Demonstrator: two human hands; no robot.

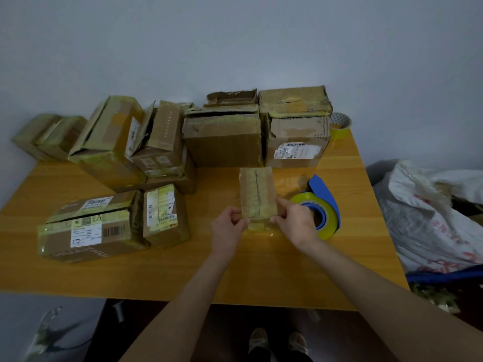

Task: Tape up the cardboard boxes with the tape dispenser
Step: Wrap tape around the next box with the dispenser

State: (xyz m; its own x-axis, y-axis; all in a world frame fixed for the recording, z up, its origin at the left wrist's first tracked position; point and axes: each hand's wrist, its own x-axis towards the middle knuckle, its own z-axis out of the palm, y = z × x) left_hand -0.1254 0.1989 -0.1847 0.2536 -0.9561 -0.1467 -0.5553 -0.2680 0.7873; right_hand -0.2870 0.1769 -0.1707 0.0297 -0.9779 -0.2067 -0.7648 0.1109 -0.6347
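A small box [258,194] wrapped in yellowish tape is held near the middle of the desk [156,270], its top slit running away from the person. Its near left corner is pinched by the fingers [241,222] of the left hand [227,226], and its near right edge is pinched by the thumb and forefinger of the right hand [295,220]. Whether the box rests on the desk or is lifted off it cannot be told.

The tape dispenser [324,205], blue with a yellow roll, is lying on the desk just beside the right hand, partly hidden behind it. Two labelled boxes [88,226] are set side by side at the left, and more taped boxes [224,142] are piled along the wall. A spare tape roll [339,125] is seen at the back right corner, and a white bag [428,218] beyond the desk's right edge.
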